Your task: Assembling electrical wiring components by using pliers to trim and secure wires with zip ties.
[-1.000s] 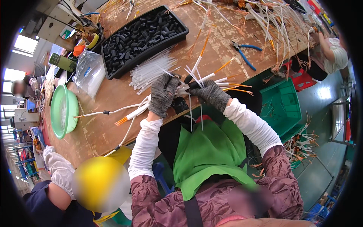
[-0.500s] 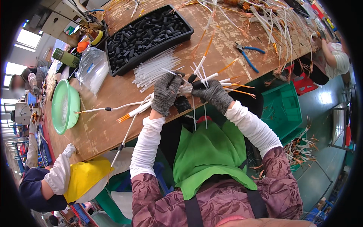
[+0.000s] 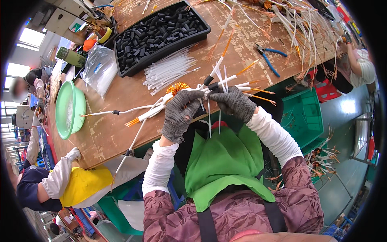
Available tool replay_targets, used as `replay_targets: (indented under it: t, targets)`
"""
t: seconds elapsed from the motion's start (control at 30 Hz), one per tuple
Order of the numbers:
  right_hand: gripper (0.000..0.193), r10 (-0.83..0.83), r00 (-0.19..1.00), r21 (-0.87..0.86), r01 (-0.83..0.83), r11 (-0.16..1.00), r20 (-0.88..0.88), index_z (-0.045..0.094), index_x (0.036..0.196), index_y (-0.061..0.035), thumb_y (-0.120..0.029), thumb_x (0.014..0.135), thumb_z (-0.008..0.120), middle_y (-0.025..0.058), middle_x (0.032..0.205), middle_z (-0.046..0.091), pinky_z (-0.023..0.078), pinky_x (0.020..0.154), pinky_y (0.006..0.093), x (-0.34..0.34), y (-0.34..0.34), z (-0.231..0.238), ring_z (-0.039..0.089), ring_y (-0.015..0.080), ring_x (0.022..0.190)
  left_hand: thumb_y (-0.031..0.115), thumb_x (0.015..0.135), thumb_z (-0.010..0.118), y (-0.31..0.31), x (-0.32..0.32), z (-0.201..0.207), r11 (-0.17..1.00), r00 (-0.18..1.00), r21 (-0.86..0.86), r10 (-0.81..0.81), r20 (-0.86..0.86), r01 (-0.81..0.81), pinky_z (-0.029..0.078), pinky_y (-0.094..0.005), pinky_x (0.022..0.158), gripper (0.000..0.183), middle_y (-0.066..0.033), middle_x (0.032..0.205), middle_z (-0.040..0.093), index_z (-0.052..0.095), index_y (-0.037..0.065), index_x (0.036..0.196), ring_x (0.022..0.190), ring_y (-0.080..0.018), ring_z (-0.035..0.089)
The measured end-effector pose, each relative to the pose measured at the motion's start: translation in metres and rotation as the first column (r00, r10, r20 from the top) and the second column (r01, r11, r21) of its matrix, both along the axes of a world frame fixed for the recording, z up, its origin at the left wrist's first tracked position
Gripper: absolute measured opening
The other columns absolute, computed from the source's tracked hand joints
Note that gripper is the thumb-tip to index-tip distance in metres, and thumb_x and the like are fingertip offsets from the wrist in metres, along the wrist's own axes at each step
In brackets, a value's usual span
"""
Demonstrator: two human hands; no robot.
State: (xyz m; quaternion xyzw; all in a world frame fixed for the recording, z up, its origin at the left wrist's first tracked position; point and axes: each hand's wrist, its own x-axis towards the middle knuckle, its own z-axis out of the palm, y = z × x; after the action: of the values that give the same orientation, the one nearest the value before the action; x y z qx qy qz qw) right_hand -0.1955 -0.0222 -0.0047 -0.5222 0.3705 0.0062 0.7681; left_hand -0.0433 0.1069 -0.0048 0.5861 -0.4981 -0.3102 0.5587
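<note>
A coil wound with copper wire [image 3: 177, 88] lies at the table's near edge, with white-sleeved leads [image 3: 151, 113] spreading left and right from it. Black sleeves [image 3: 208, 80] sit on some leads. My left hand [image 3: 179, 115], in a grey glove, is closed beside the coil, its fingertips at the lead bundle; what they grip is hidden. My right hand [image 3: 234, 104], gloved alike, pinches at the white cable ties around the leads. Tie ends stand up above the bundle, and a tie tail [image 3: 209, 117] hangs below it. The two hands' fingertips nearly meet.
Loose white cable ties [image 3: 169, 70] lie beyond my hands, next to a black tray [image 3: 121, 66] of black sleeves. Blue-handled cutters [image 3: 270, 60] rest right. A green basin [image 3: 82, 103] stands left, a green crate [image 3: 316, 109] right. A co-worker's sleeve [image 3: 60, 181] is at left.
My left hand has moved down toward me and turned, bringing the copper coil into view. My right hand has shifted slightly, and the fingertips of both hands have come closer together.
</note>
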Motion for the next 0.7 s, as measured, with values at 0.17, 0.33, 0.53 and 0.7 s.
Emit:
replay_targets:
  t: [0.17, 0.33, 0.53, 0.7]
  targets:
    - [0.027, -0.095, 0.99, -0.024, 0.098, 0.995, 0.108, 0.064, 0.099, -0.0116, -0.031, 0.08, 0.065, -0.0028, 0.057, 0.047, 0.03, 0.039, 0.0192, -0.003, 0.004, 0.001, 0.039, 0.0047, 0.044, 0.001, 0.084, 0.056, -0.002, 0.003, 0.001, 0.989, 0.941, 0.137, 0.093, -0.326, -0.05, 0.048, -0.0215, 0.071, 0.018, -0.0043, 0.09, 0.063, 0.063, -0.001, 0.101, 0.078, -0.009, 0.058]
    - [0.024, -0.204, 0.957, -0.03, 0.214, 0.976, 0.208, 0.064, 0.091, -0.0092, -0.026, 0.076, 0.07, -0.0011, 0.056, 0.05, 0.031, 0.039, 0.0211, 0.018, 0.013, -0.022, 0.042, 0.0061, 0.043, 0.001, 0.084, 0.056, -0.005, 0.004, -0.001, 0.991, 0.937, 0.131, 0.08, -0.34, -0.037, 0.047, -0.0213, 0.07, 0.019, -0.0037, 0.089, 0.064, 0.064, -0.001, 0.102, 0.077, -0.0086, 0.058]
    - [0.018, -0.299, 0.951, 0.222, 0.277, 0.935, 0.072, 0.064, 0.086, -0.0086, -0.024, 0.078, 0.068, -0.0028, 0.05, 0.043, 0.027, 0.036, 0.0221, 0.015, 0.009, -0.022, 0.038, 0.0062, 0.04, 0.001, 0.084, 0.057, -0.006, 0.004, -0.001, 0.992, 0.922, 0.118, 0.075, -0.379, -0.032, 0.048, -0.0211, 0.07, 0.019, -0.0038, 0.088, 0.064, 0.064, 0.0, 0.101, 0.077, -0.0083, 0.058]
    - [0.014, -0.213, 0.972, 0.263, 0.18, 0.948, 0.099, 0.063, 0.085, -0.0105, -0.023, 0.08, 0.065, -0.0035, 0.049, 0.041, 0.022, 0.034, 0.0222, 0.0, 0.004, -0.014, 0.033, 0.0053, 0.036, 0.001, 0.083, 0.058, -0.009, 0.003, -0.001, 0.986, 0.932, 0.162, 0.088, -0.351, -0.032, 0.048, -0.0216, 0.069, 0.018, -0.0049, 0.088, 0.065, 0.064, 0.0, 0.1, 0.077, -0.0094, 0.059]
